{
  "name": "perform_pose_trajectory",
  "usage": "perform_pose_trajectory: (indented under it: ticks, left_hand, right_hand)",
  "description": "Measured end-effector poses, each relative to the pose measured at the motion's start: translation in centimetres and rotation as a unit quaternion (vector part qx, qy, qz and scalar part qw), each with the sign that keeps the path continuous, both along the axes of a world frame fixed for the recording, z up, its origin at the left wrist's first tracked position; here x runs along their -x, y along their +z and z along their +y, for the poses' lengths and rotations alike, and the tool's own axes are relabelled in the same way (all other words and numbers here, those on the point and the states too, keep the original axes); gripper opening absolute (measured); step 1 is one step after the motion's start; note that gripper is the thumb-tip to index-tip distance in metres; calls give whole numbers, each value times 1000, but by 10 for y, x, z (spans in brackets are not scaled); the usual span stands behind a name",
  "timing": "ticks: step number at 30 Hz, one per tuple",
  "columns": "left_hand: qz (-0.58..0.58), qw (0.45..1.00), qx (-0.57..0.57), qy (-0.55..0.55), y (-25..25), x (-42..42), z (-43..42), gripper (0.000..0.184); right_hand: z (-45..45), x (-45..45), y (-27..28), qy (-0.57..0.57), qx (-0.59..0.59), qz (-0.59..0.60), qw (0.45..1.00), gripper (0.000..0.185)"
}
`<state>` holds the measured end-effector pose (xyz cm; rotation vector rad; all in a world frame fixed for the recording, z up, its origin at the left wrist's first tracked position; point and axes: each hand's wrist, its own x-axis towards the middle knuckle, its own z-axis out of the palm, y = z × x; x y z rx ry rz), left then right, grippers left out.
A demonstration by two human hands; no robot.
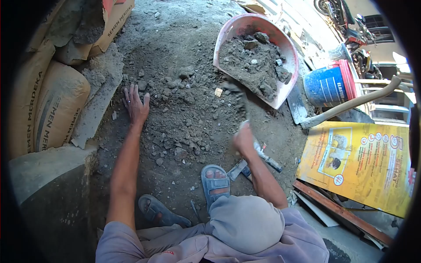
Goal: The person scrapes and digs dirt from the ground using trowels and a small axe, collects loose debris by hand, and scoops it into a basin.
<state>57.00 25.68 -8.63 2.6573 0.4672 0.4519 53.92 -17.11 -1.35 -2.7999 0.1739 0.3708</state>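
The right hand (244, 139) is clenched around the pale grip of a hand tool with a dark, motion-blurred blade (238, 98), nearer the wearer than the faded red, half-round plastic pan (234, 30) whose straight edge faces the wearer and the left. The blade reaches up beside that straight edge; the blur hides whether it touches the pan. The left hand (137, 105), well to the left of the pan, grasps nothing visible: it rests palm down with fingers spread on the edge of the loose grey-brown soil and broken stone (186, 118), which spreads from there toward the pan. More of the same soil, with larger lumps, lies inside the pan.

A pale-handled tool (269, 160), its kind unclear, lies by the right forearm, on the wearer's side of the pan. Below the loose soil, farther from the pan, are grey-blue strapped sandals (215, 182) on the wearer's feet. Just right of the pan lies a hoe with a long wooden handle (351, 104), and behind it a blue plastic bucket with a red rim (323, 85). A yellow printed board (355, 168) lies to the pan's lower right. Far to its left stand brown paper cement sacks (63, 105).
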Motion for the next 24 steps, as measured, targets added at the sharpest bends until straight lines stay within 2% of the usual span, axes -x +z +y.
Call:
perform_pose_trajectory:
  ticks: [1,3,5,7,9,10,12,13,14,16,17,19,20,22,24]
  left_hand:
    - [2,1000,0,-4,0,1,0,63]
    - [3,1000,-1,-4,3,4,2,64]
    - [19,998,24,-59,6,9,13,65]
    - [13,997,27,-70,3,10,21,65]
    - [8,995,30,-92,6,9,23,66]
    - [22,995,40,-85,10,8,21,66]
    - [32,994,76,-76,14,7,17,64]
    - [35,993,77,-78,13,10,16,64]
    - [38,994,75,-72,12,9,16,63]
    - [32,995,69,-61,12,1,17,62]
    - [40,993,93,-60,11,5,15,61]
    - [44,992,113,-41,16,3,21,60]
    - [50,991,113,-55,17,7,19,61]
    - [45,990,111,-78,10,5,24,62]
    - [58,986,142,-67,16,6,23,62]
  right_hand:
    - [4,7,8,88,2,-6,996,33]
    - [4,21,31,134,-36,-6,990,34]
    - [9,12,44,190,-79,-5,979,35]
    - [3,-3,49,-72,-78,23,994,33]
    - [3,-35,11,-85,-40,18,995,33]
    - [11,-47,-13,-41,-23,-19,999,33]
    - [43,-61,-19,46,-46,-26,998,32]
    - [61,-58,-11,88,-86,4,992,32]
    - [70,-52,-11,87,-85,3,993,32]
    - [86,-47,-9,220,-55,40,973,32]
    - [80,-48,-3,227,-58,36,971,32]
    - [58,-68,12,354,-74,-127,924,38]
    - [56,-79,14,362,-77,-119,921,38]
    - [71,-124,14,183,-62,4,981,42]
    - [97,-134,4,162,-78,25,983,43]
